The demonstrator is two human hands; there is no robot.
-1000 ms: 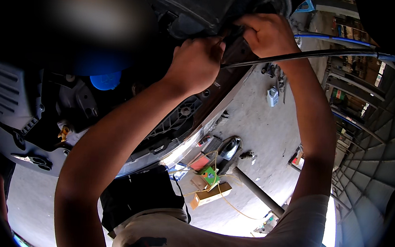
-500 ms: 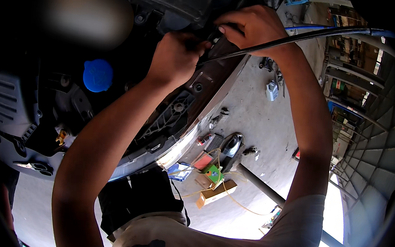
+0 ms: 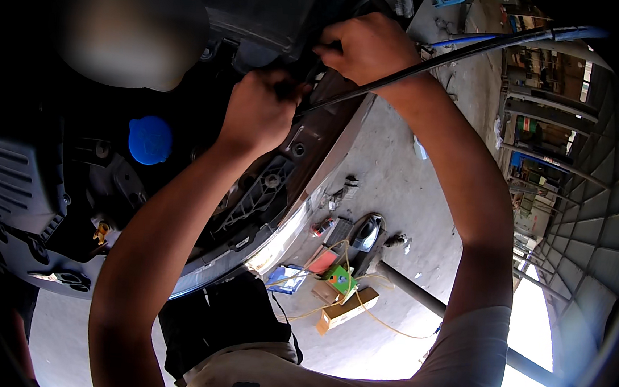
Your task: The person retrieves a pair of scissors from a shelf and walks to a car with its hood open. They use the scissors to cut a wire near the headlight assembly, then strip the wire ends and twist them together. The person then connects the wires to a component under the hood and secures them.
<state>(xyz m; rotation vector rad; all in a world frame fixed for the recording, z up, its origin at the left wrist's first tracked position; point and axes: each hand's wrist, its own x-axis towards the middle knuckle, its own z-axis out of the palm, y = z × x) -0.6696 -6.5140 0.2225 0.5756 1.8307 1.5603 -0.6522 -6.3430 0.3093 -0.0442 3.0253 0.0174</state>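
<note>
Black plastic housing [image 3: 259, 7] fills the top of the view, and both hands work in the dark gap along its lower right corner, beside the brown-tinted front panel [image 3: 329, 126]. Compared with a second ago, the hands have shifted a little leftward against that panel, yet they stay at the same gap, so by my judgement the work has moved slightly along rather than elsewhere. The left hand [image 3: 257, 113] has its fingers curled in toward the thumb; whether anything is pinched there I cannot tell, since the tips sink into shadow. The right hand [image 3: 372, 49] is half closed, a small opening between thumb and forefinger, its tips at the housing's edge; what it has hold of, if anything, is hidden.

A long black rod or cable [image 3: 481, 45] crosses over the right wrist toward the left hand and partly screens that spot. The pale blue jug [image 3: 420, 148] on the floor [image 3: 425, 202], plain to see before, is now mostly behind the right forearm. The blue cap [image 3: 150, 140] shows fully, while a pale blur covers the upper left. A cardboard box [image 3: 347, 311] and a green box [image 3: 340, 279] lie well apart, below
</note>
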